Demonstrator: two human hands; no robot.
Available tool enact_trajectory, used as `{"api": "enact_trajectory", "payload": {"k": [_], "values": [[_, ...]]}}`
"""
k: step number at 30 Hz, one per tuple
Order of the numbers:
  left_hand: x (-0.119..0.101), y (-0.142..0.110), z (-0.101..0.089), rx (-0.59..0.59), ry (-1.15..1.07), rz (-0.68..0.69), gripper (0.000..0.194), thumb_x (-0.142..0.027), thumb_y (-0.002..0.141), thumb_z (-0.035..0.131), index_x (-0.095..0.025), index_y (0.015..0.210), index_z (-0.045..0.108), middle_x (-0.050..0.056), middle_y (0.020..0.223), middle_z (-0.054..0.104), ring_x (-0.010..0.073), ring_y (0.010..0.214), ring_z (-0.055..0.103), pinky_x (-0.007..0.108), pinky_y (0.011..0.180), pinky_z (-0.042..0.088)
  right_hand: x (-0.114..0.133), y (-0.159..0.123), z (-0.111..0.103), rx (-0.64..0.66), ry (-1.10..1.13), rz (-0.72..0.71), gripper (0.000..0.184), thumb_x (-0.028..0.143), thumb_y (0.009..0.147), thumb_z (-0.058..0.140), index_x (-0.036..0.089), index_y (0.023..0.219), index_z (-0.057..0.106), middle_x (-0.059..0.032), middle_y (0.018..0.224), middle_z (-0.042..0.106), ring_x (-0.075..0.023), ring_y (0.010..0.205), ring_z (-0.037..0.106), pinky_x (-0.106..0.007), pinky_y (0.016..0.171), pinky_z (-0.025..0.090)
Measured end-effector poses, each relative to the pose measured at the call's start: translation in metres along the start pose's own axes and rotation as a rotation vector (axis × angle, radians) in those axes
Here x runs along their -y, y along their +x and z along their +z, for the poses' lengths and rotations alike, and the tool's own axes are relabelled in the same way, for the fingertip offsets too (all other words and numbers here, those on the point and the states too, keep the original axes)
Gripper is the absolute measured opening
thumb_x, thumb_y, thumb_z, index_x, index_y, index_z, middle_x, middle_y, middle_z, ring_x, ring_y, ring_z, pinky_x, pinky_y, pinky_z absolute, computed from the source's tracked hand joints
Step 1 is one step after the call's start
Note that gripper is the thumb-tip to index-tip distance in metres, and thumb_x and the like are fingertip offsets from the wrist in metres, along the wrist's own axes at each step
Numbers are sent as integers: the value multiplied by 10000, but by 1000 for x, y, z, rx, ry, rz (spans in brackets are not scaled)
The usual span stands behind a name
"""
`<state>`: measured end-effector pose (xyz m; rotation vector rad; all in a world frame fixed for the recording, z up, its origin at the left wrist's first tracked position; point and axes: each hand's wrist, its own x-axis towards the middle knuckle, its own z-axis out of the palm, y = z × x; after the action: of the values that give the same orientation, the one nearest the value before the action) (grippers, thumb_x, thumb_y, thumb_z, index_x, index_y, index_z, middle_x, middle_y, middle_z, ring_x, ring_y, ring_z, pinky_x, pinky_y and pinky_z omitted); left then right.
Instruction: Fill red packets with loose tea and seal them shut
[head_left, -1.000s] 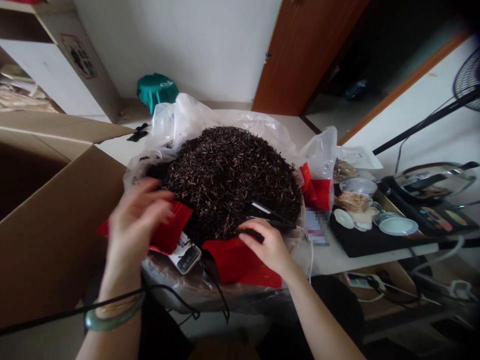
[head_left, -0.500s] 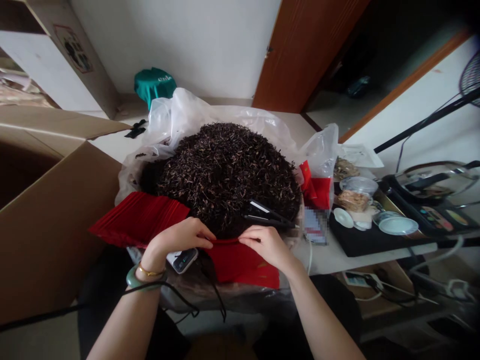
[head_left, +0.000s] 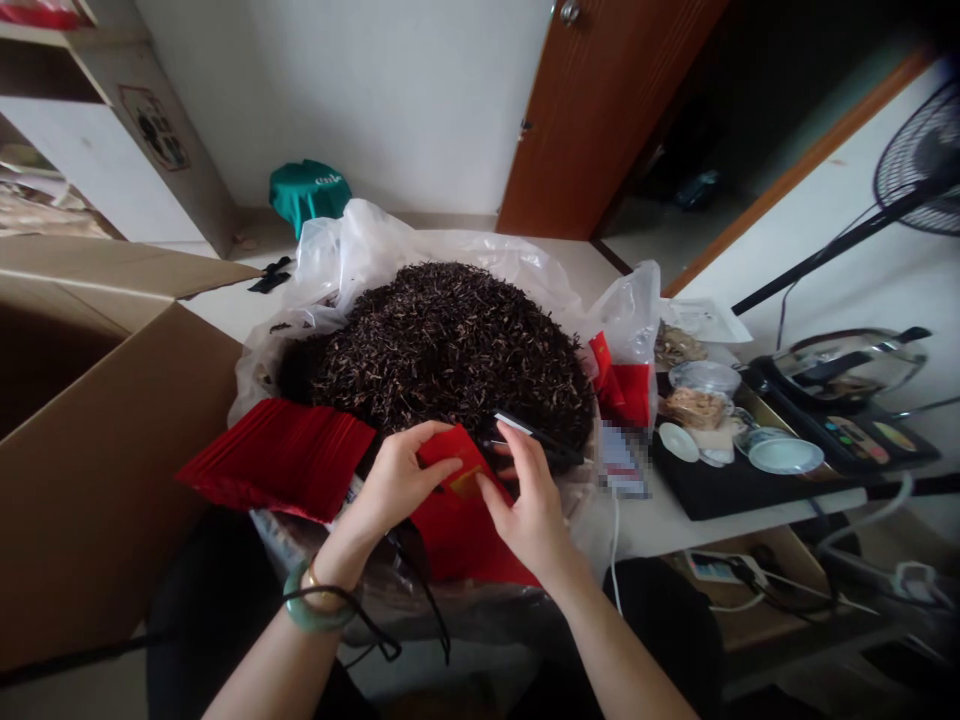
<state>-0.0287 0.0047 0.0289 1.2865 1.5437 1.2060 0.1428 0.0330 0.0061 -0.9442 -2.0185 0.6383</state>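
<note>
My left hand (head_left: 409,475) pinches a small red packet with gold print (head_left: 463,465) by its left side, the thumb across its front. On the packet's right side, my right hand (head_left: 525,500) also grips it, with the thumb at the lower edge and the fingers partly behind. Beneath my hands lie more red packets (head_left: 469,545). Beyond them rises a heap of dark dried tea leaves (head_left: 450,340) in a clear plastic bag (head_left: 356,240). A black tong-like tool (head_left: 559,450) rests on the heap's near right side, partly hidden by my right hand.
A thick row of red packets (head_left: 281,455) lies to the left, beside an open cardboard box (head_left: 127,390). Other red packets (head_left: 630,392) sit right of the heap. A side table holds a white cup (head_left: 679,442), a tub (head_left: 697,395) and a glass-lidded appliance (head_left: 847,365). A black cable (head_left: 367,620) hangs near my left wrist.
Both hands have raised a packet from a flat, edge-on position and turned its printed face toward me. My left hand has moved right, and the camera view has shifted slightly.
</note>
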Motion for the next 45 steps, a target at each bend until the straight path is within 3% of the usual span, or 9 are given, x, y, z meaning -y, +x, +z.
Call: {"api": "enact_trajectory", "payload": {"k": [2,5,10,20,25,29,33,38,45], "values": [[-6,-2,1,-1,129,68,268,-197,683,650,-185,951,649,6,836,721,159,726,647,245,666,494,12,9,-4,27,-146,-226,500,122,876,509,222,1363,462,-149,1315,516,-271,1190,532,-430,936,524],[-9,-4,5,-33,148,80,325,-175,677,634,-184,1001,605,-9,790,714,140,666,634,228,630,478,23,22,-7,44,-183,-370,444,39,892,431,220,1279,553,-120,1098,581,-208,1023,594,-348,875,542],[4,-7,12,115,-93,-16,306,-382,762,598,-133,932,651,40,772,723,176,687,647,242,599,488,18,25,-1,-173,-98,-286,423,66,916,445,230,1298,523,-65,919,550,-154,831,602,-278,759,549],[1,-12,9,-52,183,1,332,-403,801,535,-131,838,722,16,661,695,134,555,565,205,495,398,9,20,3,-214,-381,-378,486,61,887,490,141,1363,436,-164,1119,574,-252,1065,542,-420,884,517],[2,-13,12,-34,230,9,326,-391,805,529,-144,867,733,30,712,731,163,604,622,221,537,448,6,20,4,-322,-368,-383,164,155,868,597,153,1029,627,-114,925,618,-219,892,576,-372,767,534],[4,-13,3,-18,295,53,285,-353,817,546,-180,936,739,40,806,762,193,687,682,248,630,495,5,25,-6,-179,-216,-405,141,148,874,575,185,739,592,-37,686,597,-167,700,553,-306,667,512],[6,-12,-14,2,284,68,243,-385,800,610,-195,864,747,16,724,752,170,632,676,212,576,489,7,24,-19,-16,-1,-166,173,230,888,536,192,734,606,-32,688,612,-155,676,584,-279,641,514],[4,-14,-22,34,277,137,231,-341,808,604,-195,691,740,2,592,712,133,512,618,186,503,468,4,17,-18,196,140,36,171,370,819,656,214,841,722,-53,852,732,-216,940,651,-360,870,518],[14,-14,-15,-84,-117,-63,369,-450,731,688,-149,939,734,74,798,764,222,697,716,302,621,597,-3,13,-3,13,49,-114,162,240,885,557,223,872,717,-18,753,744,-159,653,662,-437,1007,449]]}}
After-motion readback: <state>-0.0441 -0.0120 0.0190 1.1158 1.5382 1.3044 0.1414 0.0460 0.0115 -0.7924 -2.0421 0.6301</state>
